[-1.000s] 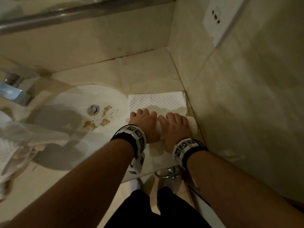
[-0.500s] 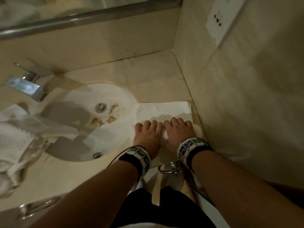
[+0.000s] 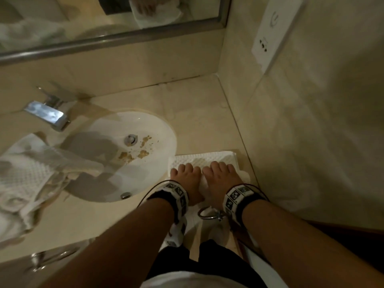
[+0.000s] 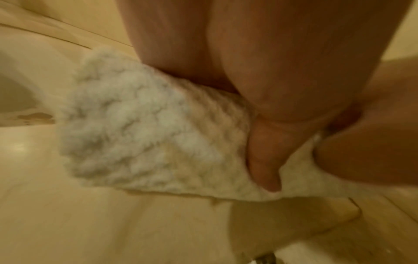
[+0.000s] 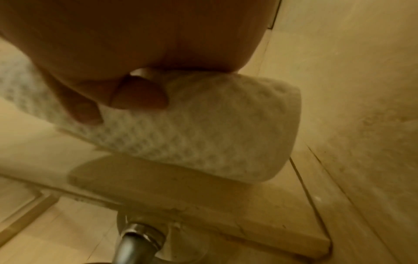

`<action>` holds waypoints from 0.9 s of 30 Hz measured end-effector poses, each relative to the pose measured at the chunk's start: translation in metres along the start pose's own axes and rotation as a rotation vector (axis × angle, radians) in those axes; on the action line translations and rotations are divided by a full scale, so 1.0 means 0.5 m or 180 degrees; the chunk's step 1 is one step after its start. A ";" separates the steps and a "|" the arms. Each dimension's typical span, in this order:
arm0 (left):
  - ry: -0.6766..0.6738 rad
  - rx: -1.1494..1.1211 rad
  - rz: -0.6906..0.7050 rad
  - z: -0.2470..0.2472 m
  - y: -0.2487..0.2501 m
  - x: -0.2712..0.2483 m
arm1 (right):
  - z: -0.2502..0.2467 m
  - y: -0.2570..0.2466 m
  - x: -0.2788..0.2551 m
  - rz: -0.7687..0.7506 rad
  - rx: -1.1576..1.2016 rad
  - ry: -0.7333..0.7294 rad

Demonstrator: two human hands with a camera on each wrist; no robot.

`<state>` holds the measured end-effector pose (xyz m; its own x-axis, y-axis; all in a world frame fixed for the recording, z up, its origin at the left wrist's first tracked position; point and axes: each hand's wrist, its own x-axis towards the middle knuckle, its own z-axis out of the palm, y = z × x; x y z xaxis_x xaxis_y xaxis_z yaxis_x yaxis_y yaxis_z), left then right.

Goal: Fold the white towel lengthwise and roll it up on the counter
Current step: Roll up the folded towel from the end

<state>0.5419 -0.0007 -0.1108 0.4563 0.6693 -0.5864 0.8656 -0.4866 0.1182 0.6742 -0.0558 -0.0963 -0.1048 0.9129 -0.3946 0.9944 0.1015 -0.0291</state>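
The white towel (image 3: 205, 160) lies on the beige counter (image 3: 195, 113) in the corner beside the right wall. Its near end is a thick roll, and a short flat strip shows beyond my fingers. My left hand (image 3: 187, 179) and right hand (image 3: 222, 177) sit side by side on the roll, fingers curled over its top. In the left wrist view the roll (image 4: 135, 134) has its open end to the left, and my thumb (image 4: 264, 160) presses its near side. The right wrist view shows the roll's right end (image 5: 214, 134) under my palm, close to the counter's front edge.
A white sink (image 3: 166, 129) with brown crumbs (image 3: 126, 155) lies just left of the towel. A chrome faucet (image 3: 47, 115) stands behind it. Crumpled white towels (image 3: 25, 179) lie at the far left. The right wall (image 3: 311, 142) is close. A chrome ring (image 3: 209, 214) hangs below the counter's edge.
Both hands have pushed the roll away from me; the roll is thicker and the flat strip beyond my fingers is shorter. The head camera has tilted up, showing the mirror.
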 end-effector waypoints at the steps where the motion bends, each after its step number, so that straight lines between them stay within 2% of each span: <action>1: -0.0039 -0.0006 0.0001 -0.002 -0.003 0.008 | 0.002 0.001 -0.004 -0.0051 -0.0085 0.0058; 4: -0.0118 -0.0113 0.0011 -0.013 -0.015 0.025 | 0.026 -0.004 -0.018 -0.0084 -0.0329 -0.0097; 7: -0.0169 -0.0118 0.0054 -0.024 -0.019 0.030 | 0.055 -0.012 -0.026 0.0188 -0.0173 -0.0180; 9: -0.0007 -0.0054 0.0081 -0.022 -0.013 0.017 | 0.056 -0.005 -0.018 0.0122 -0.0277 -0.0112; 11: 0.0344 0.0054 0.0132 -0.007 -0.002 -0.007 | 0.042 0.006 -0.005 0.0004 -0.0283 -0.0115; 14: 0.0583 0.0311 0.0144 0.019 0.019 -0.037 | 0.028 0.016 0.040 0.0102 -0.0258 -0.0134; 17: 0.0537 0.0645 0.0123 0.013 0.013 -0.027 | 0.010 0.027 0.085 0.0177 -0.0160 -0.0273; 21: 0.0521 0.0555 0.0191 -0.028 -0.013 0.032 | -0.011 0.054 0.123 0.0101 0.0017 -0.0395; 25: 0.0370 0.0483 0.0288 -0.051 -0.029 0.067 | -0.019 0.046 0.106 0.0103 0.0049 -0.0076; 27: 0.0301 0.0456 0.0354 -0.056 -0.037 0.080 | -0.010 0.034 0.086 0.0100 -0.0130 -0.0090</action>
<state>0.5498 0.0507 -0.1140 0.5705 0.6535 -0.4974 0.7737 -0.6308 0.0587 0.6866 -0.0127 -0.1090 -0.0725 0.9043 -0.4206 0.9958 0.0896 0.0210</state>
